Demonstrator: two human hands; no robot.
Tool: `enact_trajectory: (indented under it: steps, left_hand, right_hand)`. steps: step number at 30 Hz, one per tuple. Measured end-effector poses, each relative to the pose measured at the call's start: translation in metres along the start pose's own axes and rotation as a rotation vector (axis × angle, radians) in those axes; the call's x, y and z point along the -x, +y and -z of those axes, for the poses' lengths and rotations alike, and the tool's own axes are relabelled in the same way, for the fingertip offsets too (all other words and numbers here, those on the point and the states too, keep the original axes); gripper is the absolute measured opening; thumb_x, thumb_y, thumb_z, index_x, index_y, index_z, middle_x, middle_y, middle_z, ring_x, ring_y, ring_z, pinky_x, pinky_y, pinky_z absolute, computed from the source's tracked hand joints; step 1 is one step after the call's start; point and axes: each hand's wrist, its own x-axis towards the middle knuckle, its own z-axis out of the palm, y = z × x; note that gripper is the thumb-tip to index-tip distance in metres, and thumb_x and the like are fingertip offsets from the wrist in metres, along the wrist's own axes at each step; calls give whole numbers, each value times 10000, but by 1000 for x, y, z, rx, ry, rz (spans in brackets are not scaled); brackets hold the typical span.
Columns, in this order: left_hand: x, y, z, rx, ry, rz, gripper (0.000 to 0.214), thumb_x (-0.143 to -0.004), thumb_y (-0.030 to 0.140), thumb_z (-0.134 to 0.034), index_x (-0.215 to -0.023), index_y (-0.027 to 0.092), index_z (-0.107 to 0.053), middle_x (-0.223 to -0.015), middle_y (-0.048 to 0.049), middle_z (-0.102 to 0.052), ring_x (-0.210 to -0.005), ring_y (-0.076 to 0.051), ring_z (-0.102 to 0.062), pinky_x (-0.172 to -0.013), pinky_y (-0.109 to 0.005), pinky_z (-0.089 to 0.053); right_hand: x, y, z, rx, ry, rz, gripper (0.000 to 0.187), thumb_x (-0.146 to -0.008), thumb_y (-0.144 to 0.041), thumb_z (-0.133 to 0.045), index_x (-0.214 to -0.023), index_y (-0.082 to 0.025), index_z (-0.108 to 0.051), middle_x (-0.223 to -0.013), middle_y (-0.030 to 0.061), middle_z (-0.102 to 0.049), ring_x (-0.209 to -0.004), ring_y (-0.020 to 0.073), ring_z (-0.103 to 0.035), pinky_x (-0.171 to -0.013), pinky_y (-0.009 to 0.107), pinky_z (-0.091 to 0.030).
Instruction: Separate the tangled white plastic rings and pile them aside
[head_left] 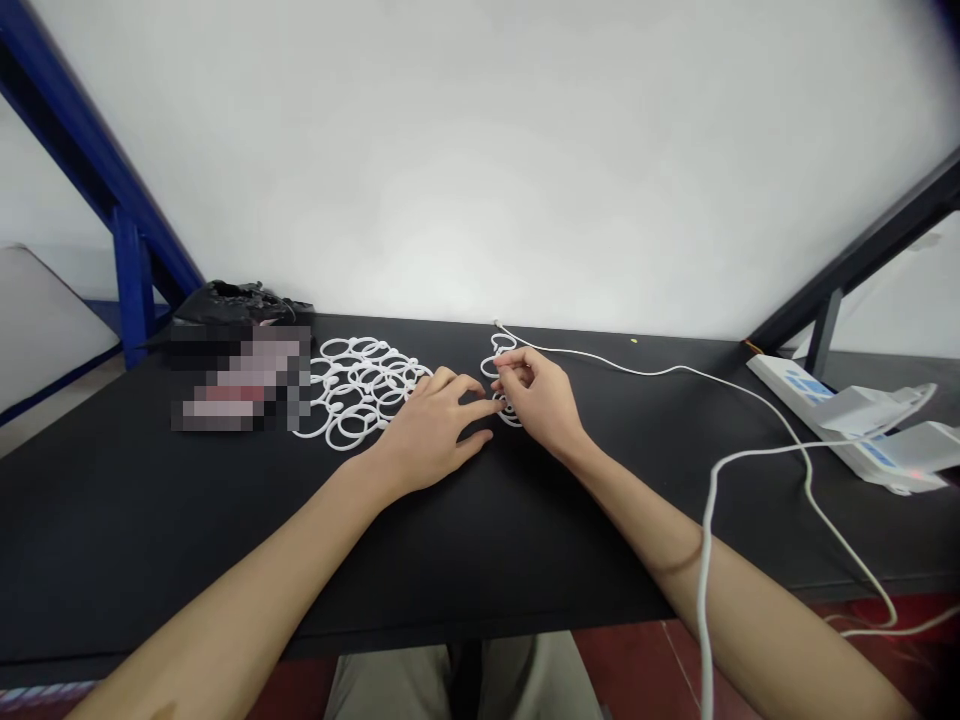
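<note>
Starting at the left side: a crumpled black plastic bag is sitting toward the back of the black surface, probably just being kept out of the way. A pile of white rings is spreading out left of center, likely so single ones are staying within easy reach. The left hand is lying palm down over the pile's right edge, gripping nothing, index finger stretching toward a smaller white ring cluster mid-frame, I'd guess to be steadying it. The right hand is pinching a ring in that cluster between thumb and fingertips, maybe for finer control. Over right, a thin white cable is snaking across the surface, a looser white cord is hanging in front of the right forearm, and a power strip is angling along the edge.

Hard to see: pixelation is masking something beside the pile, the hands are covering several rings, so I'm not getting how they're connecting, and both forearms are running off the bottom.
</note>
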Motion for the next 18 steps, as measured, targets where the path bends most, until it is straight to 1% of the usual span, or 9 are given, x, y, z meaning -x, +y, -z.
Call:
enact_trajectory:
  steps: [2,4,7,9,10,14,18]
  left_hand:
    - [1,0,-2,-19,-34,-10,323,-934,290,-524,-1237,279,-635,-1210,-71,-592,-1092,-263,-454,-942,-456,-410]
    - [1,1,-4,-33,-53,-11,323,-944,291,-505,-1239,280,-636,-1209,-66,-594,-1087,-263,-451,-935,-456,-413]
    - [0,2,-4,-42,-52,-5,296,-949,287,-492,-1195,268,-656,-1198,-57,-604,-1072,-260,-449,-925,-454,-418]
    - [-1,3,-3,-37,-48,-2,273,-947,280,-495,-1156,258,-668,-1187,-54,-611,-1069,-257,-449,-927,-452,-417]
    - [-1,3,-2,-33,-46,0,259,-945,277,-496,-1132,251,-674,-1180,-54,-615,-1066,-255,-450,-927,-452,-417]
    - [-2,4,0,-18,-36,5,220,-948,273,-491,-1033,229,-689,-1120,-48,-639,-1040,-249,-457,-913,-439,-414]
    - [-1,3,-1,6,-38,-1,204,-947,261,-490,-957,225,-690,-1021,-35,-656,-995,-234,-466,-884,-421,-411]
  right_hand:
    - [-1,-1,0,-49,-23,-50,121,-849,-217,-552,-932,-181,-634,-760,30,-713,-709,161,-700,-530,225,-514]
    - [-2,0,1,-83,-52,-66,125,-844,-208,-559,-943,-180,-631,-767,35,-723,-768,178,-721,-538,220,-523]
    - [-4,2,1,-95,-67,-40,113,-843,-188,-569,-937,-179,-631,-795,38,-738,-837,179,-733,-661,243,-554]
    - [-5,4,2,-93,-47,-27,96,-843,-185,-580,-924,-180,-630,-818,37,-745,-845,171,-735,-734,257,-555]
    - [-6,4,3,-98,-31,-28,90,-843,-190,-585,-922,-182,-628,-820,36,-747,-842,170,-736,-740,261,-554]
    - [-10,6,6,-87,29,-37,94,-834,-199,-596,-924,-188,-622,-792,27,-747,-796,169,-731,-693,261,-545]
    - [-13,9,8,-76,100,-10,96,-832,-235,-613,-915,-187,-623,-789,25,-744,-808,170,-723,-718,272,-532]
